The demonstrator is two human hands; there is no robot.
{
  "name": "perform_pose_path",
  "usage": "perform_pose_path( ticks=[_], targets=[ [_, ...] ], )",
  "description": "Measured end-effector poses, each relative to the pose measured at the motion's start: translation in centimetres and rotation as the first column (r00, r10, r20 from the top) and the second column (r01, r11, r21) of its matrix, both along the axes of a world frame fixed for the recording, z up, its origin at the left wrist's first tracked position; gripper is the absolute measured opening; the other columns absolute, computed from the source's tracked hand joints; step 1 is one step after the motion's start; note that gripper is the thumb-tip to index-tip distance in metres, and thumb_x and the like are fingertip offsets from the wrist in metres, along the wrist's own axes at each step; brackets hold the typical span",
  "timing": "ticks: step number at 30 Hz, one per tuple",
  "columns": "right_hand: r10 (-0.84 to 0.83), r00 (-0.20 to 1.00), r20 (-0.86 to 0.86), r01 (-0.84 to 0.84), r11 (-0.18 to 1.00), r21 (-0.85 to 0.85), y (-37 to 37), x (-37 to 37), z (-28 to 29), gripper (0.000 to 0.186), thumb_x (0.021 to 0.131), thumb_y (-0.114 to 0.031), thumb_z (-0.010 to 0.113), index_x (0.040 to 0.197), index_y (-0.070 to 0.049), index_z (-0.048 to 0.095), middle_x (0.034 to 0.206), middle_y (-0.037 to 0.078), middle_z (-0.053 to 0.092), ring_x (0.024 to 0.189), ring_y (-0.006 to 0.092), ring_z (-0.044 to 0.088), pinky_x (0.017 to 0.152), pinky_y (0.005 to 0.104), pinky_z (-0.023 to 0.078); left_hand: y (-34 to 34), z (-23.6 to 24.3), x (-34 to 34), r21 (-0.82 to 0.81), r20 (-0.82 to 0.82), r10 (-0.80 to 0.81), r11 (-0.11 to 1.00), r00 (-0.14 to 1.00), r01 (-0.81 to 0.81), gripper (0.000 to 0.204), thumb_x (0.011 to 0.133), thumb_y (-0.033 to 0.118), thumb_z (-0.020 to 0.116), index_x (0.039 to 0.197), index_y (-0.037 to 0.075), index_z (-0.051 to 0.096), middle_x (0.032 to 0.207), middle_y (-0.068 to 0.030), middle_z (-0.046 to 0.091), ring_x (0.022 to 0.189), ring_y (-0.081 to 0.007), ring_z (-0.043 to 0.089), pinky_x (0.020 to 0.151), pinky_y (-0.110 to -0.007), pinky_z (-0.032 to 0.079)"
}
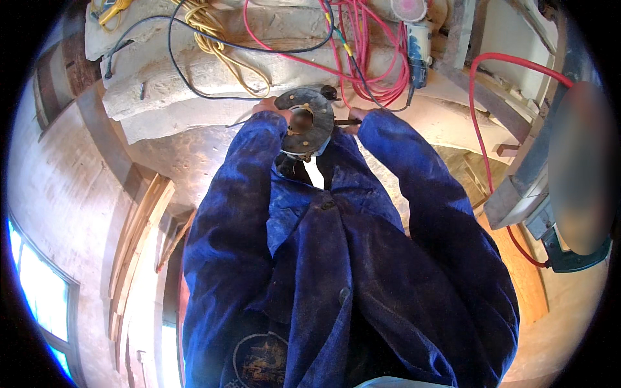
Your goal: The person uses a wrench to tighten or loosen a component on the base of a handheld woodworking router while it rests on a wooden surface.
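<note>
A power tool that looks like a router (310, 103) is held in front of my lap, its round, dark base plate with a central hole turned up toward me. My left hand (272, 107) is closed on the left edge of the tool. To the right of the base, my right hand (356, 118) has its fingers closed around a thin dark bar. Whether that bar is a loose tool or part of the router I cannot tell. A small black knob (329, 93) sticks out past the far right edge of the base. Blue sleeves cover both arms.
Pale, rough slabs (162, 84) lie ahead, with a yellow cord (207, 39), a coiled red cord (381, 84) and a black cable (178, 64) over them. A blue sander-like tool (419, 55) lies far right. A red hose (477, 123) hangs at right; wooden planks (139, 246) lean left.
</note>
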State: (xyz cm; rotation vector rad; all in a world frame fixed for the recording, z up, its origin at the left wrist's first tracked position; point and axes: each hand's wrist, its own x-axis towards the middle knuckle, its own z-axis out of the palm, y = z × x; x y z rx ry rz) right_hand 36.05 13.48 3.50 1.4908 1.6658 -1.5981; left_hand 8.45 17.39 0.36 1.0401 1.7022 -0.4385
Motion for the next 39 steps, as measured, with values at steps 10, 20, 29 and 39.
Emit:
perform_pose_path(
  ticks=[10, 20, 29, 39],
  targets=[
    [0.094, 0.994, -0.059, -0.059, 0.896, 0.440, -1.0, -0.1, 0.8, 0.026, 0.084, -0.035, 0.062, 0.083, -0.009, 0.060, 0.080, 0.012, 0.060, 0.084, 0.0312, 0.061, 0.076, 0.0430, 0.048, 0.1, 0.1, 0.1, 0.010, 0.002, -0.003, 1.000, 1.000, 0.003, 0.045, 0.064, 0.027, 0.074, 0.107, 0.013, 0.068, 0.105, -0.0126, 0.068, 0.102, -0.0294, 0.063, 0.092, -0.036, 0.049],
    [0.177, 0.982, 0.066, -0.182, 0.794, 0.580, -2.5, -1.1, 1.7, 0.018, 0.078, -0.023, 0.059, 0.089, -0.008, 0.060, 0.090, 0.015, 0.062, 0.092, 0.0324, 0.060, 0.079, 0.0445, 0.048, -0.4, -0.7, -0.3, 0.030, -0.041, -0.030, 0.999, 0.999, 0.031, 0.042, 0.065, 0.028, 0.074, 0.104, 0.014, 0.069, 0.102, -0.0118, 0.069, 0.098, -0.0276, 0.065, 0.089, -0.036, 0.050],
    [-0.505, 0.803, -0.317, 0.537, 0.844, 0.014, -15.6, 1.3, -4.5, 0.027, 0.093, -0.025, 0.049, 0.110, -0.004, 0.051, 0.082, 0.013, 0.060, 0.067, 0.0206, 0.060, 0.061, 0.0359, 0.049, -0.2, -0.4, 0.3, 0.011, -0.051, 0.006, 1.000, 0.999, -0.006, 0.045, 0.067, 0.028, 0.070, 0.109, 0.014, 0.067, 0.105, -0.0131, 0.067, 0.101, -0.0289, 0.063, 0.091, -0.037, 0.049],
    [-0.804, 0.585, 0.103, 0.758, 0.497, -0.423, -7.2, -3.3, 6.9, 0.037, 0.100, -0.028, 0.040, 0.090, -0.002, 0.064, 0.057, 0.001, 0.053, 0.043, 0.0101, 0.045, 0.043, 0.0241, 0.037, -0.9, 0.6, 0.2, 0.008, -0.067, 0.068, 0.998, 0.995, -0.068, 0.053, 0.066, 0.027, 0.066, 0.116, 0.014, 0.062, 0.109, -0.0143, 0.066, 0.103, -0.0297, 0.062, 0.094, -0.037, 0.047]
  ],
)
